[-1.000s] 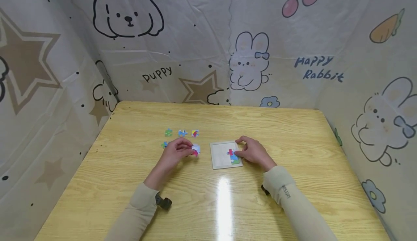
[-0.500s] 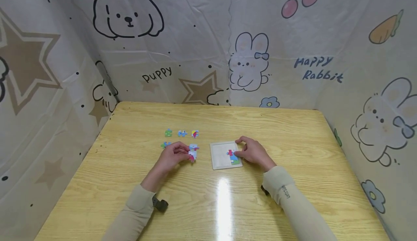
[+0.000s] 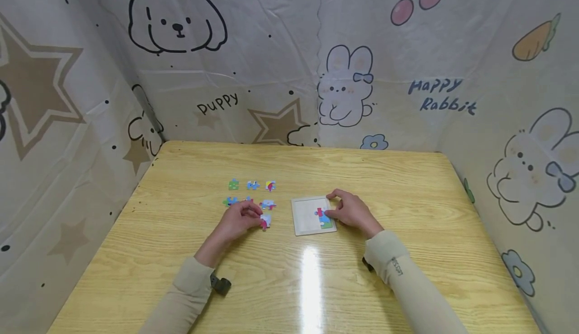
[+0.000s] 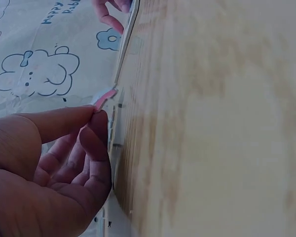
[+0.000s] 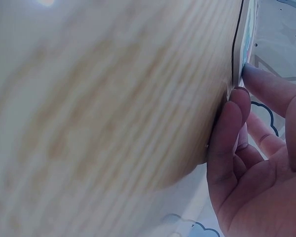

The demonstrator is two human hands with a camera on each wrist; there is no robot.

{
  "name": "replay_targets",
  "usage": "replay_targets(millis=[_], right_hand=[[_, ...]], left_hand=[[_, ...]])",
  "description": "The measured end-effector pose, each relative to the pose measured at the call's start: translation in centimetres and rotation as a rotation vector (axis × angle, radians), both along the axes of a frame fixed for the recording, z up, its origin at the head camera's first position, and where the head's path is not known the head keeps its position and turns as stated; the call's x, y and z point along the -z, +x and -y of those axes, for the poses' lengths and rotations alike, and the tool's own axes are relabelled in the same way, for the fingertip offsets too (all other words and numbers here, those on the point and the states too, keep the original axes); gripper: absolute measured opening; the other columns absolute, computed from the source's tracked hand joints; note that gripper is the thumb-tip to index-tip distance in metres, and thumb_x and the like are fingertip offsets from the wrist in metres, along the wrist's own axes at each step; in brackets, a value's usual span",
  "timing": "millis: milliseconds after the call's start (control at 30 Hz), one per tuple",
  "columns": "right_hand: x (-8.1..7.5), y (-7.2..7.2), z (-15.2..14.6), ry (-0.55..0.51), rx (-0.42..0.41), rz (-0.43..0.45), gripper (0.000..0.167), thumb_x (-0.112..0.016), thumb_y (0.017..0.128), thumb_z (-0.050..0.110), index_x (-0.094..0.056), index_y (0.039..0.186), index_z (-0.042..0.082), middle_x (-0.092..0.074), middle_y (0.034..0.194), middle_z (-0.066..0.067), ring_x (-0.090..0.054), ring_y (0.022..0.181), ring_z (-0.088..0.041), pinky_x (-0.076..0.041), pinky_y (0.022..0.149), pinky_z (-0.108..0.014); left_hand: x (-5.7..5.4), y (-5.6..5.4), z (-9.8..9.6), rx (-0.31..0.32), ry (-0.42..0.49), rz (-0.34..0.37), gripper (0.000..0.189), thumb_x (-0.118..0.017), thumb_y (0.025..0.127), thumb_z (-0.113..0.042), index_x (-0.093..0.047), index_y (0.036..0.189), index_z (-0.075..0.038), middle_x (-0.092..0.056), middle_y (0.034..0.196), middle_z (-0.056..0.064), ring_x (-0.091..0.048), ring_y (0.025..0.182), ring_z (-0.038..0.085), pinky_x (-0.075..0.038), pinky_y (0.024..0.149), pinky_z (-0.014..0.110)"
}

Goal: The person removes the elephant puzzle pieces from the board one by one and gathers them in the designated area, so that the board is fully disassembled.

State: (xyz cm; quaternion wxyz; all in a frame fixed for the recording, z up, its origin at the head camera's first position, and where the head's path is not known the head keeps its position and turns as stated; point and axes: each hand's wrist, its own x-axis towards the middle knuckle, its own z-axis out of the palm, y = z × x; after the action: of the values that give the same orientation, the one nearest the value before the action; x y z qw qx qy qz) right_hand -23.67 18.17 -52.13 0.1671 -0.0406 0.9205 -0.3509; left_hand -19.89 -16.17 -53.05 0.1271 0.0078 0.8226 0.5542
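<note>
My left hand (image 3: 238, 222) pinches a white and pink jigsaw piece (image 3: 265, 221) between thumb and fingers, low over the table left of the puzzle tray. Edge-on in the left wrist view, the same jigsaw piece (image 4: 106, 98) shows its pink part at the fingertips. The square wooden puzzle tray (image 3: 304, 219) holds a few joined pieces (image 3: 324, 218), red, blue and green, along its right side. My right hand (image 3: 352, 212) grips the tray's right edge, thumb on top near those pieces and a finger at the far right corner.
Loose jigsaw pieces lie in two rows at the left: a green piece (image 3: 233, 185), a blue piece (image 3: 253, 185) and a yellow-red piece (image 3: 270, 186) behind, several blue-toned ones in front. My left hand partly covers one. Printed curtains (image 3: 280, 88) surround the wooden table (image 3: 384, 173).
My left hand has drawn the white and pink piece back toward me and slightly left, uncovering a blue and pink piece in the front row. The right hand and tray have stayed put.
</note>
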Motion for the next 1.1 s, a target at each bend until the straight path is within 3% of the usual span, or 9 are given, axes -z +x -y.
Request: replay_targets(millis=[367, 1100], right_hand=[[-0.16, 0.05, 0.19, 0.012, 0.007, 0.005, 0.049, -0.080, 0.092, 0.027, -0.062, 0.136, 0.016, -0.060, 0.076, -0.005, -0.055, 0.056, -0.018, -0.041, 0.056, -0.029], [-0.11, 0.03, 0.03, 0.009, 0.003, 0.003, 0.048, -0.080, 0.093, 0.028, -0.062, 0.136, 0.015, -0.060, 0.077, -0.005, -0.056, 0.058, -0.018, -0.040, 0.057, -0.029]], left_hand=[[-0.26, 0.28, -0.09, 0.008, -0.084, -0.017, 0.012, -0.077, 0.089, -0.001, -0.072, 0.100, -0.004, -0.071, 0.091, 0.008, -0.063, 0.081, 0.015, -0.051, 0.075, 0.028], [0.09, 0.38, -0.08, 0.001, -0.127, -0.045, 0.015, -0.077, 0.089, 0.000, -0.071, 0.103, -0.001, -0.070, 0.091, 0.010, -0.064, 0.077, 0.013, -0.051, 0.070, 0.024]])
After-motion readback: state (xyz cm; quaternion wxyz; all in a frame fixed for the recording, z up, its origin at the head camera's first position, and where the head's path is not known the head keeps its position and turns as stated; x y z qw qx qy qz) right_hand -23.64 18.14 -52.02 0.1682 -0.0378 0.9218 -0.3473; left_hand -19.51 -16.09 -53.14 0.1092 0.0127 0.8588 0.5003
